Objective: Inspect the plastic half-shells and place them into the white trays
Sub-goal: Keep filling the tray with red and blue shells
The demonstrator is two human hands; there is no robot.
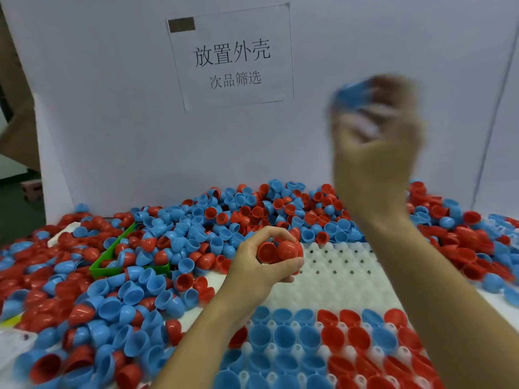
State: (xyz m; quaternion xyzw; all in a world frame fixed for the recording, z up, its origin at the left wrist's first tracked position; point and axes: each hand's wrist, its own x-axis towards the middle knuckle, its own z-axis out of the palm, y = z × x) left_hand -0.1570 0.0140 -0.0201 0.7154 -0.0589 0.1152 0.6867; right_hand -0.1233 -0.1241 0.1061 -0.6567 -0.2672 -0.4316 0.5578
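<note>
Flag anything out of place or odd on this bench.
The green bin is half buried: loose red and blue shells lie piled over and around it. Shells also lap the far edge of the white tray, whose back rows are unfilled. The right hand is too blurred to judge.

You have two hands up: your left hand (259, 265) holds two red half-shells (280, 251), your right hand (373, 153) at least one blue half-shell (354, 92), blurred. One white tray (337, 279) lies before you, one green bin (112, 269) to the left, one paper sign (231, 56) behind. The loose shells (157, 248) are too many to count.
</note>
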